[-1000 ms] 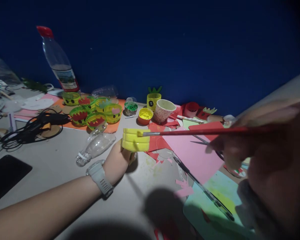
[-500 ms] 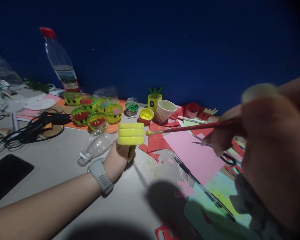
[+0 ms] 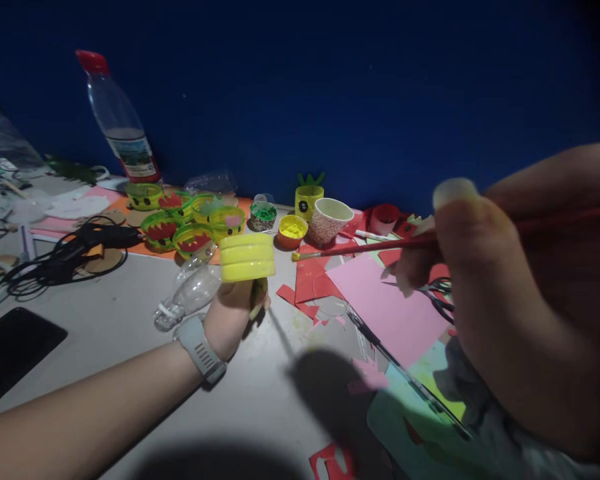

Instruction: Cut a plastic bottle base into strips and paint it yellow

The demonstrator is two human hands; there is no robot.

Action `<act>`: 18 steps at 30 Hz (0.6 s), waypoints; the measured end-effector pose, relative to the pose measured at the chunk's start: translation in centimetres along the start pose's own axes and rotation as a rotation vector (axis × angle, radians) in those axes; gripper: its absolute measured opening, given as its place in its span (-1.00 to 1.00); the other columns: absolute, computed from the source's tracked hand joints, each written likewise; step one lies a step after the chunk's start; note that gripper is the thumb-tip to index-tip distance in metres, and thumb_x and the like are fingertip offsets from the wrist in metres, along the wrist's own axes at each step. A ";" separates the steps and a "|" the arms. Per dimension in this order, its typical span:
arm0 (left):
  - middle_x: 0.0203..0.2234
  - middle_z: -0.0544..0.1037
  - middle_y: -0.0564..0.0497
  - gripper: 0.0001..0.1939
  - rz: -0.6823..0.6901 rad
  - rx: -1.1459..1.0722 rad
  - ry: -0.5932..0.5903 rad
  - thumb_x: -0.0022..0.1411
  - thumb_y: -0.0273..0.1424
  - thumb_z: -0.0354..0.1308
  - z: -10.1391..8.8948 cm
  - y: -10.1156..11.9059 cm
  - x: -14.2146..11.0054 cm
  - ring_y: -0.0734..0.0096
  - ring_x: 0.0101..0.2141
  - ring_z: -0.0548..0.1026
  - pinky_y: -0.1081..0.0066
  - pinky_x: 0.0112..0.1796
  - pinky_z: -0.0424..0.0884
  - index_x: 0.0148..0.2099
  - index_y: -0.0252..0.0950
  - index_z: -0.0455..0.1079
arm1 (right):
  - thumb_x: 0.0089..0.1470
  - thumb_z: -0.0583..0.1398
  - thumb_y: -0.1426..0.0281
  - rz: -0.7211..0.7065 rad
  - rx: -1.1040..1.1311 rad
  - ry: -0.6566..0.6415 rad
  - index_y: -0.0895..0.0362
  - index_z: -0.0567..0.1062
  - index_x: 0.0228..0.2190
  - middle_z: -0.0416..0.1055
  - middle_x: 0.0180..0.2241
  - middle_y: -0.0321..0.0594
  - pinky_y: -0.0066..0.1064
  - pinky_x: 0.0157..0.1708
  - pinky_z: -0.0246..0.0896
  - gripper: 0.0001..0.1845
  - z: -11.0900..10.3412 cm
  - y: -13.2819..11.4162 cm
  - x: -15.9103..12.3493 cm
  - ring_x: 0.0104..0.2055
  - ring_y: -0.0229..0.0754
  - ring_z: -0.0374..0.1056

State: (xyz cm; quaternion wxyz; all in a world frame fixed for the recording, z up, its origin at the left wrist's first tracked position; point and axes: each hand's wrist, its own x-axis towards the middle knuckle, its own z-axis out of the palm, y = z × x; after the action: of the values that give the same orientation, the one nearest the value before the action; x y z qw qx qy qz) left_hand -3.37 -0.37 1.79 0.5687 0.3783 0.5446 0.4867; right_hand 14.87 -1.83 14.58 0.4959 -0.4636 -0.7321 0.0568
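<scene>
My left hand (image 3: 235,313), with a grey watch on the wrist, grips a yellow-painted ribbed plastic bottle section (image 3: 248,257) from below; most of its fingers are hidden. Closed around a red-handled paintbrush (image 3: 350,249), my right hand (image 3: 500,280) looms large and partly blurred at the right. The brush's yellow-tipped bristles point left, a small gap away from the painted section. Just beyond the bristles sits a small cup of yellow paint (image 3: 293,230). Beside that stand a cup of green paint (image 3: 263,215) and a white-lined patterned cup (image 3: 331,220).
Several painted bottle cups (image 3: 160,230) stand at the back left by a red-capped bottle (image 3: 123,127). A clear bottle piece (image 3: 193,293), black cable (image 3: 80,250) and phone (image 3: 20,357) lie left. Pink paper (image 3: 395,300), scissors (image 3: 437,293) and a craft knife (image 3: 415,380) lie right.
My left hand has shifted the yellow bottle section slightly left and up, widening the gap to the bristles. My right hand has moved a little leftward, while the brush tip stays nearly in place.
</scene>
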 end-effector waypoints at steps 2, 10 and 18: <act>-0.81 0.23 0.11 -0.66 -0.025 0.008 -0.005 0.18 -0.44 0.14 0.1 0.4 -0.1 0.60 -0.76 0.11 0.49 -0.68 -0.03 -0.63 -0.29 0.21 | 0.16 0.13 0.18 0.043 -0.104 0.035 0.07 0.31 -0.53 0.30 -0.61 -0.37 -0.45 -0.62 0.09 -0.69 0.6 0.3 0.0 -0.62 -0.42 0.21; -0.78 0.09 0.17 -0.62 -0.046 -0.289 -0.213 0.17 -0.50 0.07 1.5 1.4 0.1 0.59 -0.71 0.06 0.52 -0.62 0.14 -0.65 -0.25 0.05 | 0.21 0.09 0.34 0.034 0.305 0.103 0.07 0.26 -0.47 0.32 -0.59 -0.45 -0.50 -0.70 0.18 -0.80 2.6 0.1 -0.4 -0.61 -0.41 0.31; -0.75 0.11 0.17 -0.70 -0.106 -0.415 -0.278 0.23 -0.52 -0.02 2.0 1.2 -0.3 0.60 -0.69 0.05 0.59 -0.56 0.21 -0.56 -0.28 0.12 | 0.19 0.12 0.34 0.013 0.194 0.039 0.12 0.28 -0.52 0.32 -0.65 -0.47 -0.55 -0.67 0.21 -0.75 1.6 1.7 0.5 -0.66 -0.45 0.28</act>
State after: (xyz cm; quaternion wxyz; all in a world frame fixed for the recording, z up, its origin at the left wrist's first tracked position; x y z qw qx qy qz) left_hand -1.57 -0.21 3.30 0.7282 0.2878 0.3690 0.5008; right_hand 14.62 0.10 13.15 0.5523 -0.4192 -0.7103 0.1215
